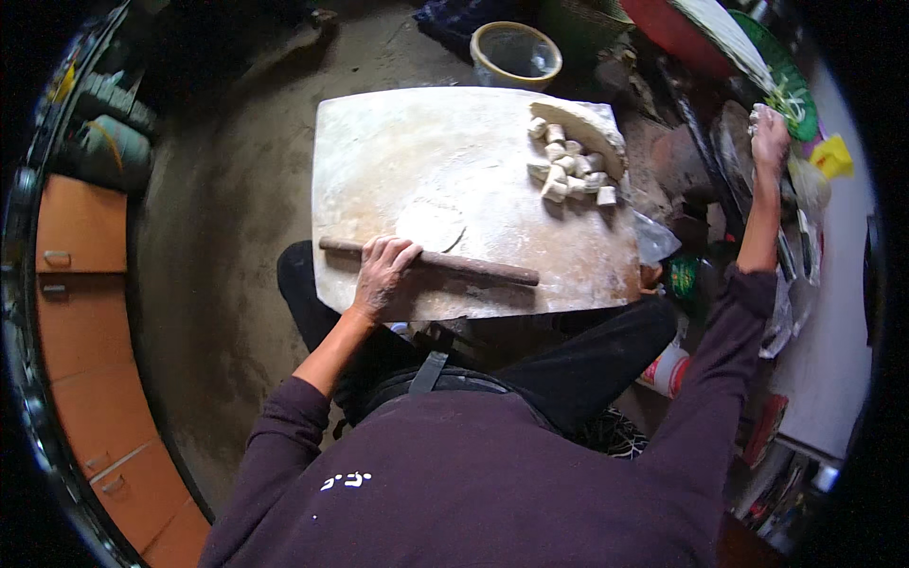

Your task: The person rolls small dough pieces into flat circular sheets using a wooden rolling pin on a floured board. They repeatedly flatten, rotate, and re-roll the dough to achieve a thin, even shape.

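My left hand (383, 273) rests over a dark wooden rolling pin (476, 268), with its fingers curled around it. The pin lies slantwise along the near part of a floured board (383, 153). Just beyond the pin is a thin round of dough (429, 224), heavily dusted with white. Several small cut dough lumps (568, 167) are heaped at the board's far right, against a thick curved piece of dough (586, 131). My right hand (769, 138) is stretched far to the right, off the board, beside green leaves. White flour coats its curled fingers; whether they hold anything is unclear.
A bucket with a yellowish rim (516, 53) stands behind the board. At the upper right are a red and white basin-like thing (692, 35) and a green basket (806, 117). Clear plastic bags (653, 238) lie on the right. Orange cabinets (89, 319) line the left.
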`<state>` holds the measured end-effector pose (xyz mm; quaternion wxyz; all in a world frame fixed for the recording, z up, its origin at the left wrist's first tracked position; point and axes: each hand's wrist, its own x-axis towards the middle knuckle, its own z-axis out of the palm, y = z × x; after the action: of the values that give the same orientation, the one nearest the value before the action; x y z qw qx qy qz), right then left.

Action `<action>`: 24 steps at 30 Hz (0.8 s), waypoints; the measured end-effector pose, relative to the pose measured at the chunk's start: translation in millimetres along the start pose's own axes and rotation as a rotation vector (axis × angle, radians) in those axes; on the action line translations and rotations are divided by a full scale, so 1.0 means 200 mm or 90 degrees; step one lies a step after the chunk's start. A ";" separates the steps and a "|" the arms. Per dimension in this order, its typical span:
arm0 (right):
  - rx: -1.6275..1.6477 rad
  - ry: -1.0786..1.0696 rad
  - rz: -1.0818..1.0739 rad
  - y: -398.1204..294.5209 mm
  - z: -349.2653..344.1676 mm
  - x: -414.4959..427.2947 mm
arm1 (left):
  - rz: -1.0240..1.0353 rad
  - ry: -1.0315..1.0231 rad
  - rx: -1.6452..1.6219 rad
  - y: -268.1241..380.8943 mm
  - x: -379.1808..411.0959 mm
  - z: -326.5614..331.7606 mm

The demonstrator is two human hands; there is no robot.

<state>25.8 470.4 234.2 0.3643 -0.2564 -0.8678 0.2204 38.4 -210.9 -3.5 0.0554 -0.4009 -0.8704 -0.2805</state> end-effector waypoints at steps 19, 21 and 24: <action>0.102 -0.427 -0.223 -1.05 1.15 -1.65 | 0.049 0.036 0.015 -0.04 -0.01 0.06; 0.063 -0.301 -0.178 -0.98 1.10 -1.59 | 0.042 0.029 0.003 -0.04 -0.04 0.07; 0.110 -0.385 -0.145 -1.01 1.05 -1.64 | 0.067 0.027 0.018 -0.04 -0.04 0.08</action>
<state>9.4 73.6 44.3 0.1331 -0.0492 -0.9377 0.3172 40.9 -211.9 -22.5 0.0946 -0.4393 -0.8505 -0.2733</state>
